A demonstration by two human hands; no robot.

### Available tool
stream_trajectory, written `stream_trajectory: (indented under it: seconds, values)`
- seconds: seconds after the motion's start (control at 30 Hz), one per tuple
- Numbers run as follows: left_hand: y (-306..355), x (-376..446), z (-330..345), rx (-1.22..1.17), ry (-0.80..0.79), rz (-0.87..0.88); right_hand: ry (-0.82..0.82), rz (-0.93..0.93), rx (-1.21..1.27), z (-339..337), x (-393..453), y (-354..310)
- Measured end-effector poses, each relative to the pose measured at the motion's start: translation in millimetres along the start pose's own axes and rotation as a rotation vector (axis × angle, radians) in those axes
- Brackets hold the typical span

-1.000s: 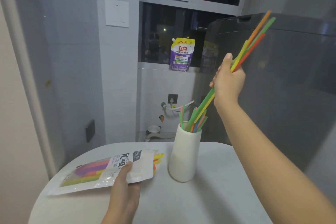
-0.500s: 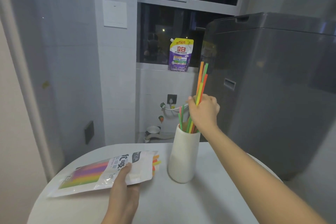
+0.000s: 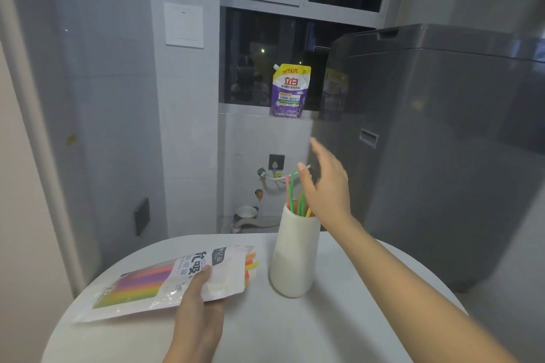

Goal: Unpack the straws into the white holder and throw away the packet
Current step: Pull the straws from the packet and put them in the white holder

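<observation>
Both hands show. Right hand (image 3: 326,186) hovers spread and empty above the white holder (image 3: 295,253). Left hand (image 3: 197,300) grips the straw packet (image 3: 165,280) on the tabletop (image 3: 295,327).

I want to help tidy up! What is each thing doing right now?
Straw packet: open, lying on the table, straws poking out.
White holder: upright, straws standing inside.
Left hand: holds the packet.
Right hand: fingers spread above the holder, holding nothing.
Detergent pouch: upright on the sill.
</observation>
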State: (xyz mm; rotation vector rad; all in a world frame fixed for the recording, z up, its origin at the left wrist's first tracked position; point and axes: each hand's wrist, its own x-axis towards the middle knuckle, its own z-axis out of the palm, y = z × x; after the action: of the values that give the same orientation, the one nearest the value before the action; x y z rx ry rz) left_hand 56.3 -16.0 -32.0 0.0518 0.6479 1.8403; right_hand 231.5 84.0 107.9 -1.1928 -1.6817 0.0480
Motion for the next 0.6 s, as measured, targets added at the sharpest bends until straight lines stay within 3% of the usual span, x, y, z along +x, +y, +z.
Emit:
stream_trajectory:
  seconds: [0.13,0.3,0.4,0.47,0.6]
  values:
    - [1.4,-0.2,-0.5,-0.003,-0.005,-0.005,-0.171,-0.122,-0.306,0.9,-6.3,2.8]
    - [2.3,-1.1,-1.2,-0.012,-0.028,-0.007,-0.084,-0.265,-0.350,1.7,-6.2,-4.3]
    - [2.1,-0.8,-0.2,-0.011,-0.027,-0.001,-0.302,-0.467,-0.516,6.4,-5.2,-3.6]
    - [2.5,-1.5,0.0,-0.017,-0.034,0.001,-0.333,-0.547,-0.645,6.5,-2.6,-0.9]
    - [4.6,-2.2,-1.8,-0.019,-0.044,0.000,-0.252,-0.479,-0.679,-1.3,9.6,0.6]
